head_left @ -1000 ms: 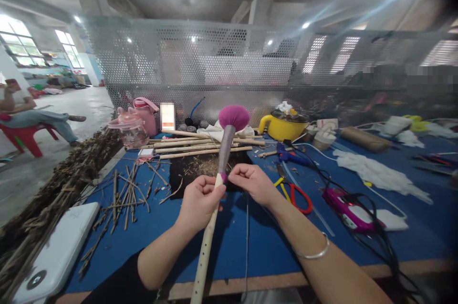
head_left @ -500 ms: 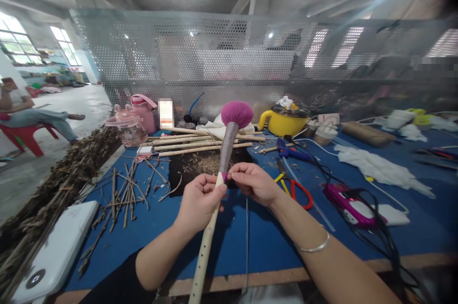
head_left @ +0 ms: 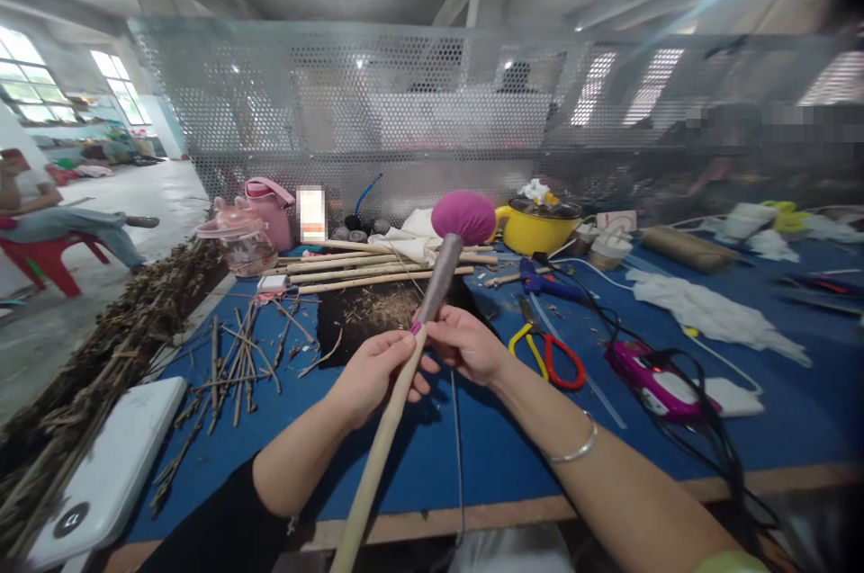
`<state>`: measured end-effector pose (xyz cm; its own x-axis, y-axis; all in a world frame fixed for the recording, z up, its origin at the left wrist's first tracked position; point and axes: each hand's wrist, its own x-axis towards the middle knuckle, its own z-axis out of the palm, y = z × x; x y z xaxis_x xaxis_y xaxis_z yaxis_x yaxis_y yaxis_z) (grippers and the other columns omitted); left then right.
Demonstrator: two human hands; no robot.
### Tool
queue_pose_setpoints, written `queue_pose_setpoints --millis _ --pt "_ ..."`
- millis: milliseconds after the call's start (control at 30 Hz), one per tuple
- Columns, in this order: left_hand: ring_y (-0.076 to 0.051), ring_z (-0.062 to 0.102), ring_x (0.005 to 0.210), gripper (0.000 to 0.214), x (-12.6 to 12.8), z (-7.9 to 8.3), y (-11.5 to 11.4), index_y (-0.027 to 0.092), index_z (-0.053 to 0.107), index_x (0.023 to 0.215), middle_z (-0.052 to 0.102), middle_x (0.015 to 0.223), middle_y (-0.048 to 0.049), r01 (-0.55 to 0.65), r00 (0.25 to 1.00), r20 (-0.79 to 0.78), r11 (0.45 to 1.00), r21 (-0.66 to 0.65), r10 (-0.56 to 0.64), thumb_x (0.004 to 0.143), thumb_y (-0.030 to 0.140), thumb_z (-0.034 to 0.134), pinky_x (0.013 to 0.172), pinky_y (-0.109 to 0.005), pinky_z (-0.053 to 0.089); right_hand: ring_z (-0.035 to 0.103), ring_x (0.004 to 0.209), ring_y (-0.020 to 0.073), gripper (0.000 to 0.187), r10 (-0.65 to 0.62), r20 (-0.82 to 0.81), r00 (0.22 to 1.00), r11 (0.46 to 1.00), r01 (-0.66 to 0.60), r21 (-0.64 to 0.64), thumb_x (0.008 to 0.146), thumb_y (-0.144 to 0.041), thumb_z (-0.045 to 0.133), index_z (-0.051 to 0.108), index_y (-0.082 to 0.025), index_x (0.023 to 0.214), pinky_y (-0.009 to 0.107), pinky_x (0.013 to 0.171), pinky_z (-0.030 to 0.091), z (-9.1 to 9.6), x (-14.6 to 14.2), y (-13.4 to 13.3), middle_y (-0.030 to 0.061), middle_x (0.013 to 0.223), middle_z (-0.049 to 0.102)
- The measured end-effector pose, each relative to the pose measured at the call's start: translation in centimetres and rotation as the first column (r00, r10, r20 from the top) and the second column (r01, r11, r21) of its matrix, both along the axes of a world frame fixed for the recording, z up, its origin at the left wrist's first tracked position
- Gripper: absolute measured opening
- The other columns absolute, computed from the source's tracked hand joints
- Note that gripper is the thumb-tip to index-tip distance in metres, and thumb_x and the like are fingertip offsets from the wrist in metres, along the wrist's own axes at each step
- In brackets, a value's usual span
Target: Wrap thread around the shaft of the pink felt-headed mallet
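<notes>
Before me is a pale wooden stick (head_left: 378, 465) with a round purple padded head (head_left: 463, 217) and a grey wrapped neck (head_left: 442, 278). It slants up to the right, its lower end past the table edge. My left hand (head_left: 374, 375) is closed around the stick just below the wrapping. At the lower end of the grey neck, the fingers of my right hand (head_left: 469, 344) pinch at the joint, where a bit of purple material (head_left: 416, 327) shows. Whether that material is also between my right fingertips I cannot tell.
Several wooden sticks (head_left: 378, 270) lie behind my hands, near a yellow pot (head_left: 540, 227). Scissors (head_left: 563, 363), a blue glue gun (head_left: 550, 283) and a purple power strip (head_left: 665, 382) with cables are on the right. Dry twigs (head_left: 236, 366) and a white device (head_left: 114, 465) lie left.
The stick has turned about its length, so its row of dark holes no longer shows. Its padded head has tilted to the right. My right fingers have moved in against the stick.
</notes>
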<state>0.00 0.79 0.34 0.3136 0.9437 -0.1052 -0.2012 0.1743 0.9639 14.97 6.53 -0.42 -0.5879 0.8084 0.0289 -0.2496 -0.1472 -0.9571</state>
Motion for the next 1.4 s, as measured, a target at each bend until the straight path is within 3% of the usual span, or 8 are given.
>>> queue_pose_setpoints --millis 67,167,300,633,867,1000,1167,1400 --pt "-0.009 0.055 0.049 0.043 0.2 -0.4 0.0 0.014 0.048 0.106 0.062 0.081 -0.0061 -0.155 0.965 -0.192 0.98 0.124 0.177 0.077 0.046 0.05 0.043 -0.02 0.043 0.018 0.032 0.0022 0.027 -0.073 0.045 0.996 0.997 0.072 0.014 0.07 -0.036 0.065 0.052 -0.014 0.078 0.018 0.031 0.009 -0.3 -0.3 0.2 -0.009 0.043 0.035" --pt "-0.011 0.058 0.06 0.057 0.6 -0.9 -0.1 0.019 0.042 0.12 0.062 0.088 -0.0047 -0.257 0.817 -0.376 0.861 0.439 0.437 0.07 0.038 0.062 0.054 -0.023 0.046 0.018 0.033 0.0025 0.027 -0.124 0.08 0.989 0.992 0.123 0.017 0.07 -0.036 0.064 0.051 -0.014 0.078 0.018 0.031 0.009 -0.6 -0.7 0.3 -0.0091 0.044 0.035" --pt "-0.013 0.059 0.068 0.03 0.5 -0.9 -0.2 0.017 0.058 0.098 0.064 0.082 -0.0032 -0.235 0.75 -0.43 0.81 0.537 0.503 0.07 0.028 0.061 0.064 -0.024 0.046 0.019 0.032 0.0025 0.028 -0.163 0.108 0.981 0.986 0.157 0.056 0.07 -0.038 0.064 0.051 -0.014 0.076 0.019 0.031 0.01 -0.7 -0.9 0.2 -0.0091 0.044 0.036" --pt "-0.007 0.052 0.044 0.033 0.6 0.7 -0.6 0.012 0.055 0.092 0.061 0.069 -0.0021 -0.243 0.951 -0.152 0.956 0.164 0.268 0.071 0.036 0.06 0.038 -0.016 0.04 0.017 0.034 0.0024 0.038 -0.067 -0.015 0.998 0.996 0.068 0.057 0.071 -0.037 0.065 0.053 -0.013 0.097 0.019 0.033 0.009 0.4 -0.3 0.0 -0.0092 0.046 0.035" --pt "-0.01 0.061 0.058 0.033 -0.2 1.0 -0.1 0.012 0.055 0.093 0.065 0.086 -0.011 0.042 0.999 0.033 0.998 -0.05 -0.04 0.077 0.04 0.054 0.047 -0.017 0.046 0.048 0.051 0.0079 0.028 -0.113 -0.035 0.993 0.991 0.115 0.064 0.069 -0.034 0.068 0.05 -0.014 0.078 0.018 0.042 0.029 0.0 -0.3 -0.1 0.0003 0.063 0.055" --pt "-0.008 0.054 0.048 0.026 0.0 0.9 -0.1 0.015 0.052 0.088 0.064 0.079 -0.0062 -0.027 1.0 -0.002 0.991 -0.128 0.027 0.077 0.039 0.051 0.039 -0.017 0.04 0.044 0.046 0.0058 0.028 -0.159 0.04 0.986 0.985 0.156 0.071 0.068 -0.033 0.068 0.049 -0.014 0.075 0.018 0.04 0.026 -0.1 -0.8 -0.4 -0.0023 0.058 0.054" --pt "-0.004 0.036 0.034 0.03 -0.1 0.8 0.1 0.014 0.051 0.066 0.049 0.055 0.0005 0.011 0.998 0.07 0.964 -0.264 0.008 0.078 0.039 0.041 0.03 -0.016 0.027 0.038 0.038 0.0042 0.03 -0.038 0.107 0.994 0.993 0.026 0.112 0.069 -0.036 0.067 0.049 -0.013 0.078 0.018 0.036 0.021 0.0 -1.5 -0.9 -0.0027 0.054 0.054" --pt "-0.003 0.034 0.035 0.018 -0.2 1.0 0.0 0.015 0.048 0.067 0.046 0.057 0.0028 0.017 0.982 0.184 0.949 -0.316 0.044 0.073 0.031 0.045 0.031 -0.014 0.022 0.027 0.034 0.0012 0.033 -0.028 0.082 0.996 0.991 0.018 0.13 0.066 -0.039 0.069 0.05 -0.014 0.076 0.018 0.034 0.014 0.0 -1.1 -0.8 -0.0048 0.051 0.051"
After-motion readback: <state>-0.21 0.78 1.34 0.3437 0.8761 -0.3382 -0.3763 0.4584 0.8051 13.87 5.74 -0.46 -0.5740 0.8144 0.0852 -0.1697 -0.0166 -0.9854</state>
